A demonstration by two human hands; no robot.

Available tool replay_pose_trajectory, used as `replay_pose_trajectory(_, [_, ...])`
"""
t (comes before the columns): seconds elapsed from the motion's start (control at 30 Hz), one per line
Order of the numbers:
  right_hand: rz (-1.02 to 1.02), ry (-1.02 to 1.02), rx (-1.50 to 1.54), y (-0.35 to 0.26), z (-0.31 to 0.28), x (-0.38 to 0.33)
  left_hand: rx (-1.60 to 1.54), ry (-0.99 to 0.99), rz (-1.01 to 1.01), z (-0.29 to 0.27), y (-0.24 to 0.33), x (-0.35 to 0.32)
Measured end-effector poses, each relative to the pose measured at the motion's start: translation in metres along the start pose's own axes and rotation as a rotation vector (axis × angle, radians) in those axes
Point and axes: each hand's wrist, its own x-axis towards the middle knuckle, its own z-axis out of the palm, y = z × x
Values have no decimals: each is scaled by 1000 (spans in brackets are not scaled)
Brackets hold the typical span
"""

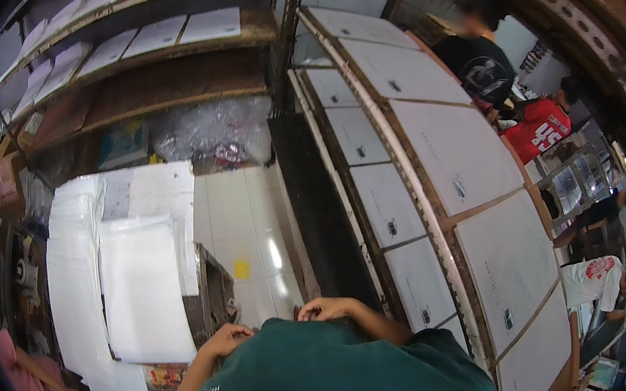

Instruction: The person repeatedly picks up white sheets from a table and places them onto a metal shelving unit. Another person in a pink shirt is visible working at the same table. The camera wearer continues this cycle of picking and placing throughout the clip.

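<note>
My left hand (227,338) is at the left side of my green shirt (354,378), near the corner of a low table. Its fingers are loosely bent, and nothing shows in them. Higher up and to the right, my right hand (325,309) hangs at the shirt's front edge, fingers bent downward and slightly apart, with no object visible. The shirt hides part of both hands. Left of them, a stack of white translucent sheets (148,285) lies on the table, beside a longer stack of white sheets (69,245).
A rack (436,202) with flat white printed sheets runs along the right. Shelves (178,87) at the far left bear white stacks, with clear plastic wrap (216,130) below. Tiled floor (231,202) lies between. Several people work beyond the rack; a pink sleeve (2,349) shows lower left.
</note>
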Motion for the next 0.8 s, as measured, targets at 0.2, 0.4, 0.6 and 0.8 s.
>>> replay_pose_trajectory(0.2, [-27,58,-208,-40,1,-20,-32,-202,45,-15,38,17])
replay_pose_trajectory(0.4, [-27,220,-825,-58,9,-9,406,-160,175,-17,68,26])
replay_pose_trajectory(0.6, [-86,173,-1127,-65,20,9,735,28,198,7,39,21])
replay_pose_trajectory(0.8, [152,209,-888,-38,2,21,659,235,142,11,35,10])
